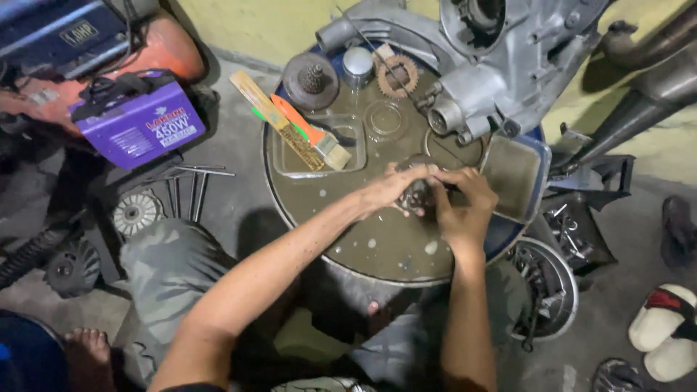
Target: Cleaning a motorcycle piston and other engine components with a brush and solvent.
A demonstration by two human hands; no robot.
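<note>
Both hands, the left hand (pixel 396 190) and right hand (pixel 465 203), are closed around a small dark metal part (pixel 420 192) over the wet round drum top (pixel 377 239), on a grey floor (pixel 232 145) by a yellow wall (pixel 276 25).

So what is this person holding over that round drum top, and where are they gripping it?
Both hands, left hand and right hand, close around a small dark metal part from either side. The fingers hide most of it, so its kind cannot be told.
</note>
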